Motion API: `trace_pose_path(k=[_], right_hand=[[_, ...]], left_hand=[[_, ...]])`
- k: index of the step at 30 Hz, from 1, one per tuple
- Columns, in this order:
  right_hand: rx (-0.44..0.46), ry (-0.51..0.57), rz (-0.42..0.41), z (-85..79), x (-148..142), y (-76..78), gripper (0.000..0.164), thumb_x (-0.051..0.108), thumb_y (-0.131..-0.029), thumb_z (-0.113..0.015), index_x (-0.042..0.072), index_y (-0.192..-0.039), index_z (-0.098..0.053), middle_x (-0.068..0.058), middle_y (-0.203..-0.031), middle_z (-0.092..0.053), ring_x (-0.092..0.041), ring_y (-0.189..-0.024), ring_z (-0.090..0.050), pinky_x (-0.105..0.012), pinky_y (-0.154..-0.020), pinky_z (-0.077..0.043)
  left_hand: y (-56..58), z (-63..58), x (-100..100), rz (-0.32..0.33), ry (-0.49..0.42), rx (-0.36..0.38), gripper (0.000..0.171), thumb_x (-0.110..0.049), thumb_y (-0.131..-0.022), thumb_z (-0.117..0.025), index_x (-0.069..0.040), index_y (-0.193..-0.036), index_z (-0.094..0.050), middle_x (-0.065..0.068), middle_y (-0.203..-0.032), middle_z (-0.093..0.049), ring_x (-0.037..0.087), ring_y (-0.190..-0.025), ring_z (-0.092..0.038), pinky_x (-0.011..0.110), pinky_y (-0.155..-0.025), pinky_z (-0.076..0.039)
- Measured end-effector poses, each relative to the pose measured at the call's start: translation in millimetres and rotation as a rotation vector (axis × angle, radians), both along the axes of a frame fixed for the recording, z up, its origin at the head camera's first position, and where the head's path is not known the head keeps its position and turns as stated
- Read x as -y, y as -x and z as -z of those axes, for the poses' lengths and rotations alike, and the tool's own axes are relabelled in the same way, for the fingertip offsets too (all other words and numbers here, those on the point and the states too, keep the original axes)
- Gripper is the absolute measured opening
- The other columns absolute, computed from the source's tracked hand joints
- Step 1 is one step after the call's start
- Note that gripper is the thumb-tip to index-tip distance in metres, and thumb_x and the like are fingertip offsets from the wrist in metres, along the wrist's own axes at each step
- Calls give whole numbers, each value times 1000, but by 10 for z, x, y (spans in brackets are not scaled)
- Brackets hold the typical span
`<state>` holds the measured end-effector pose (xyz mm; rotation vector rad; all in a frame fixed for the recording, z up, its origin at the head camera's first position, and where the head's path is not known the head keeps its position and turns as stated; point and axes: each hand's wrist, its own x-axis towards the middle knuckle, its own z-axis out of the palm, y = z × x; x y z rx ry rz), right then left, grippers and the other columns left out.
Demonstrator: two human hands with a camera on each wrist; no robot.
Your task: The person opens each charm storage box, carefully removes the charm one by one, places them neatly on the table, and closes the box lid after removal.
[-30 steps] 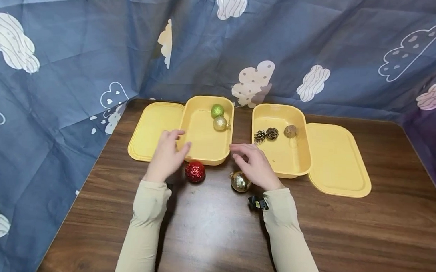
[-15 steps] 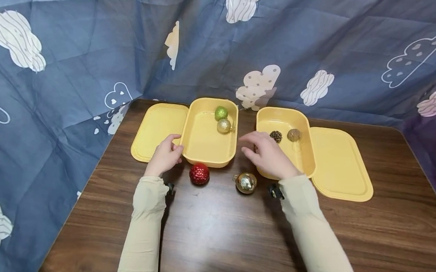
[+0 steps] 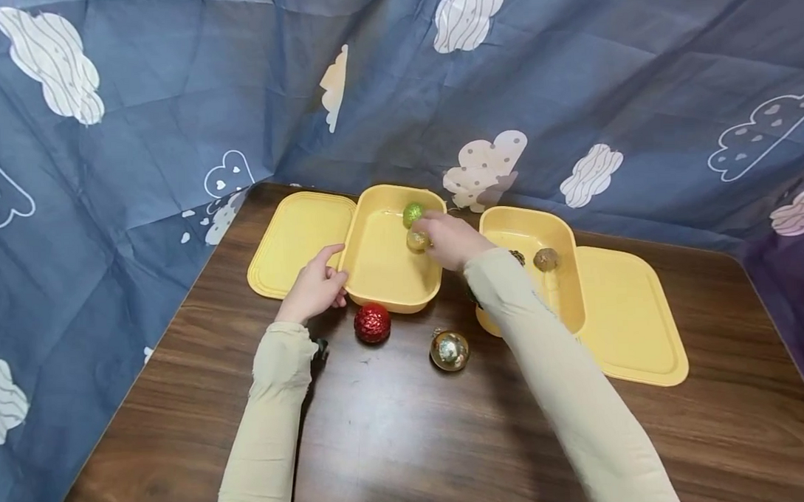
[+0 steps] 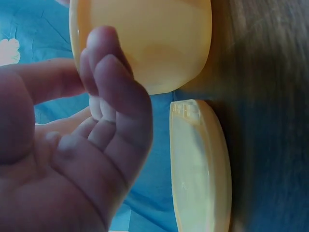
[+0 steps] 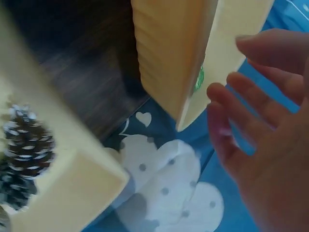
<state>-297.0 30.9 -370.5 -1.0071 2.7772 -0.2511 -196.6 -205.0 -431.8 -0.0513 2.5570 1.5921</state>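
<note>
While the right hand reaches over the right edge of the left box, its fingers are curved and apart, with nothing visible between them in the right wrist view. The left hand is at that box's near left corner, fingers loosely bent; whether they touch the rim, I cannot tell.

There are two boxes and two lids, all yellow, and four balls. Two balls lie inside the left box: a green ball towards the far right corner and, just nearer, a glitter ball by the right edge. The glitter ball is small, pale gold and grainy — partly covered by the right hand in the head view. The other two are on the brown worktop: a crinkly red ball by the left box's near edge, and a mirror-bright gold ball near the right box's near left corner.

The right box holds two pine cones and one brown lump. Each box has one lid beside its outer edge — the left lid and the right lid.
</note>
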Motion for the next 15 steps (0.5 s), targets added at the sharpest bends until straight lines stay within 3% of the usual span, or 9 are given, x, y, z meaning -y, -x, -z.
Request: trace_pose_path(k=[4, 8, 11, 15], right_hand=[[9, -142, 35, 41, 209, 15, 58, 6, -82, -63, 15, -137, -52, -11, -149, -42, -35, -132, -43, -55, -106, -35], [-1, -281, 56, 87, 312, 18, 52, 8, -86, -61, 17, -137, -52, -9, -150, -40, -35, -129, -43, -52, -101, -35], [-6, -326, 72, 128, 340, 19, 45, 10, -89, -59, 18, -133, -56, -9, -146, -42, -34, -125, -43, -51, -101, -34], [-15, -327, 76, 166, 366, 13, 40, 11, -92, -55, 17, -132, -57, -14, -141, -40, -36, -126, -41, -52, -103, -35]], left_hand=[[-2, 15, 2, -20, -10, 4, 62, -10, -94, -46, -22, -152, -26, 10, -67, -59, 30, -57, -65, 43, -60, -57], [8, 19, -2, -11, -13, 5, 64, -10, -94, -44, -19, -154, -23, 7, -66, -58, 25, -55, -64, 38, -58, -57], [9, 20, -11, 2, -14, 10, 62, -10, -94, -44, -16, -153, -25, 7, -66, -59, 23, -55, -64, 36, -58, -56], [11, 32, -12, -1, 2, 3, 60, -12, -95, -46, -16, -152, -29, 7, -66, -59, 31, -60, -66, 39, -63, -56]])
